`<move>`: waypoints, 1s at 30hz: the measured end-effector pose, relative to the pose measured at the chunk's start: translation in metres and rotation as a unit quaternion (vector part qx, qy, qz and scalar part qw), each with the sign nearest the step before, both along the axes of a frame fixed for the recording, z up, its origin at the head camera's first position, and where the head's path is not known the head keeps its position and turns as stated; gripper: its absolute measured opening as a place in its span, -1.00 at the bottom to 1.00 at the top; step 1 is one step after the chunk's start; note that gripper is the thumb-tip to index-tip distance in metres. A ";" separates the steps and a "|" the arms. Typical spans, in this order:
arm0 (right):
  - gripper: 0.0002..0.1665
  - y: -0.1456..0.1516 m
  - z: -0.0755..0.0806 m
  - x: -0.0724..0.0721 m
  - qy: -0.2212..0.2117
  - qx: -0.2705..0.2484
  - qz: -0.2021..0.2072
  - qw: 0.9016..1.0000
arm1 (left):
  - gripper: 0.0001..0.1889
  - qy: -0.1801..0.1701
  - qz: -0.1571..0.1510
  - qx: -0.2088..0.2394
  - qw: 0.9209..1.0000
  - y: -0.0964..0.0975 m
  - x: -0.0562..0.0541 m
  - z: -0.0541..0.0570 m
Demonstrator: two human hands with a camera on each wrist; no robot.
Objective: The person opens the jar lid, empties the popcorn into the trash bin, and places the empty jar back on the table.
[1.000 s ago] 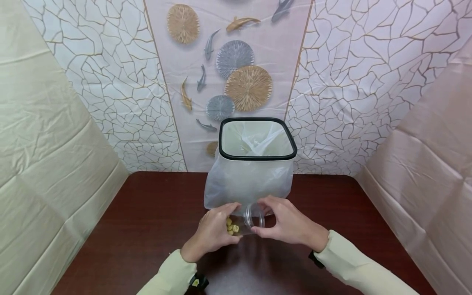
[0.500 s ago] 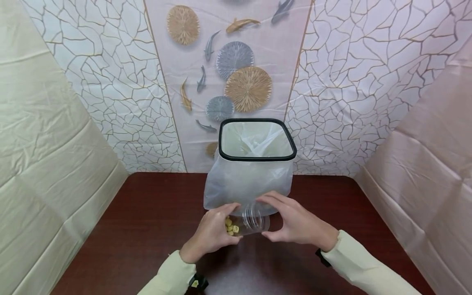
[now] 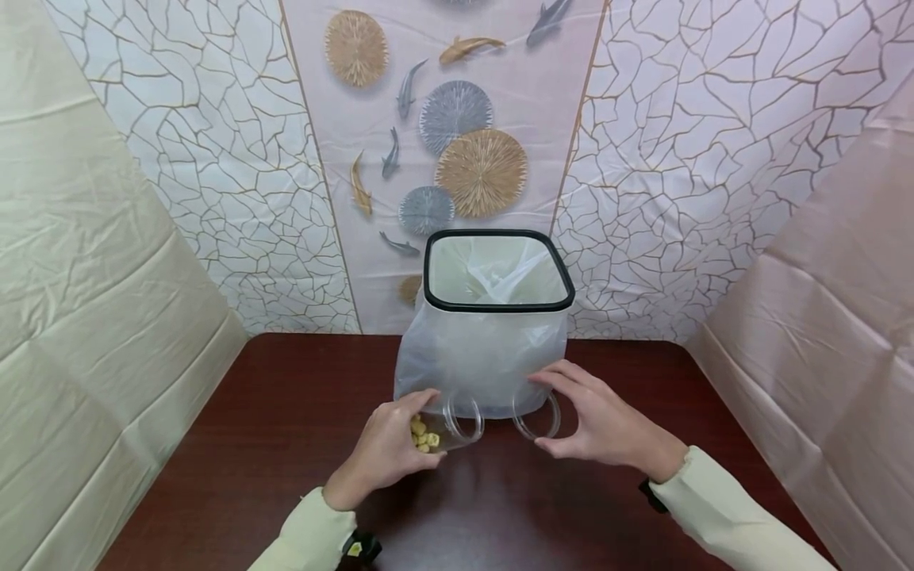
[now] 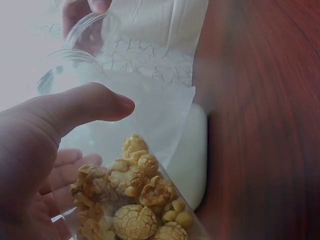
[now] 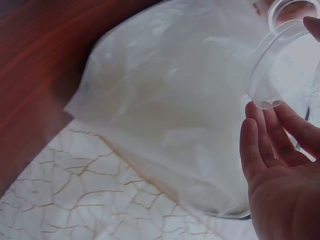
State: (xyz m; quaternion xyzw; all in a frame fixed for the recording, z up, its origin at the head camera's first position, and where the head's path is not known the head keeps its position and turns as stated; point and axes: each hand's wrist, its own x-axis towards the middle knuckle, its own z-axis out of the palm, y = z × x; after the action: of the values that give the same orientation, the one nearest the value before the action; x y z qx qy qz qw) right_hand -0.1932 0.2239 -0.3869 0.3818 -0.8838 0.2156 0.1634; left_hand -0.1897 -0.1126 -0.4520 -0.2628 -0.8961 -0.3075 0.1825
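Observation:
A clear jar [image 3: 451, 425] lies tilted on its side in my left hand [image 3: 380, 446], its round mouth facing right. Caramel popcorn [image 4: 132, 200] sits in its bottom part, seen close up in the left wrist view. Across from the jar's mouth, my right hand [image 3: 612, 419] pinches a clear round lid [image 3: 536, 415] by its edge between thumb and fingers. A gap separates lid and jar. The right wrist view shows the lid [image 5: 280, 67] close up, with fingertips under its rim.
Just behind both hands stands a white trash bin [image 3: 493, 349] with a black rim and a translucent liner bag hanging over its outside. The dark red-brown table [image 3: 300, 412] lies below, with patterned cloth [image 3: 214, 198] hanging at the back and plain cloth at the sides.
The lid has come off the jar's mouth and moved right with my right hand. My left hand has shifted a little left with the jar.

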 end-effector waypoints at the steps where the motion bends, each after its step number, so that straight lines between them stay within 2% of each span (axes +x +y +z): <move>1: -0.06 0.003 -0.002 -0.001 0.001 0.000 -0.002 1.000 | -0.12 -0.003 0.004 0.001 1.000 -0.003 0.000 0.000; 6: -0.10 0.015 -0.013 -0.004 0.009 0.002 -0.013 1.000 | -0.11 -0.017 0.026 0.004 1.000 -0.016 0.003 -0.001; 15: -0.15 0.030 -0.041 -0.008 -0.012 0.008 -0.039 0.999 | -0.13 -0.026 0.042 0.015 0.999 -0.037 0.006 -0.004; 22: -0.20 0.037 -0.067 -0.009 -0.055 0.030 -0.049 0.997 | -0.13 -0.016 0.053 0.015 0.998 -0.049 0.008 -0.009; 30: -0.23 0.042 -0.095 -0.008 -0.119 0.068 -0.050 0.989 | -0.15 -0.012 0.056 0.010 0.998 -0.054 0.009 -0.013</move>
State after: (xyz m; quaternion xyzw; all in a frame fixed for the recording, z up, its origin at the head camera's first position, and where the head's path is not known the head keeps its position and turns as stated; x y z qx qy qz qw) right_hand -0.2010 0.2656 -0.4819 0.3187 -0.9276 0.1908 0.0413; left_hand -0.1803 -0.1665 -0.4652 -0.2067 -0.9086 -0.3088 0.1908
